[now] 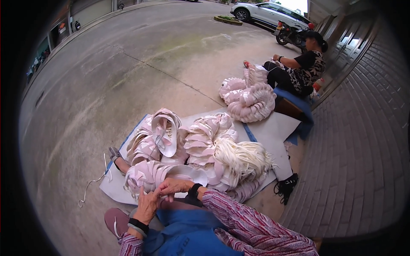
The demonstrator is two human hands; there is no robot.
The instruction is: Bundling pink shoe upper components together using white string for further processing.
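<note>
My left hand and my right hand meet over my lap, fingertips pinched close together. Whatever lies between them is too small to make out. Just beyond my fingers is a nested row of pink and white shoe uppers, its near end partly hidden by my hands. Behind it, more shoe uppers are heaped, one upper standing on end with its opening showing. To the right, a thick bundle of cream-white laces lies over another pile of uppers.
A pale sheet with blue edges lies under the piles. Black cords lie at its right edge, a loose white lace at its left. Farther right, a person sits beside coiled uppers, near a brick wall. A motorcycle and white car stand behind.
</note>
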